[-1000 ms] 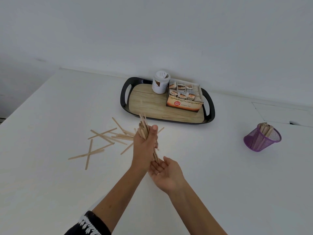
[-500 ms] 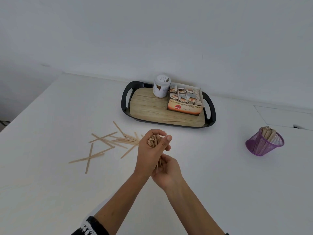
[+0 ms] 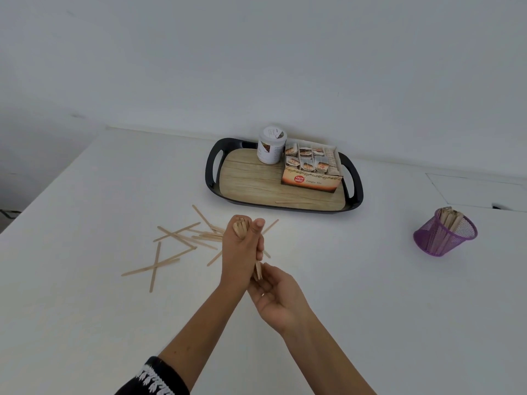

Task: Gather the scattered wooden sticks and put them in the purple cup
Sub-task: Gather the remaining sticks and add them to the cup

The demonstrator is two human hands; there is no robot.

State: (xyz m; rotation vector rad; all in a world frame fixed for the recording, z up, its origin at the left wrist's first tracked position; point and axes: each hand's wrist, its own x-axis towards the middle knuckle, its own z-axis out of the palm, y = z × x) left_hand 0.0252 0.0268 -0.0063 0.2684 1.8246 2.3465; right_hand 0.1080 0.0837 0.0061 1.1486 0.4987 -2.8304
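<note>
Our left hand (image 3: pixel 241 252) was curled round a bundle of sticks (image 3: pixel 240 226), gripping it upright above the surface (image 3: pixel 85 323), while our right hand (image 3: pixel 278 295) lay open and palm-up beneath, its fingers touching the bundle's lower ends (image 3: pixel 258 270). More sticks (image 3: pixel 176 238) lay scattered on the surface just to the left of the hands, some crossing each other, and one stick (image 3: pixel 293 201) lay on the tray (image 3: pixel 212 166) in front of the tea box (image 3: pixel 312 181). The purple cup (image 3: pixel 445 233) stood well apart to the right, already holding sticks and looking tilted.

We judged the main risk to be the bundle slipping: the sticks were thin and smooth, and if the left hand's grip loosened while the ends were being evened, some could slide out past the open palm and scatter again. The cup looked light and already fairly full, so pushing a whole bundle in at an angle might tip it or spill what it held. The lone stick on the tray blended with the wood pattern and could easily be missed.

How many sticks the bundle held we could not tell, since the left hand covered its middle. The sticks behind the hands were partly hidden, and whether the cup truly leaned or the wide lens bent it was unclear. A white jar (image 3: pixel 271 145) on the tray had a label too small to read.
</note>
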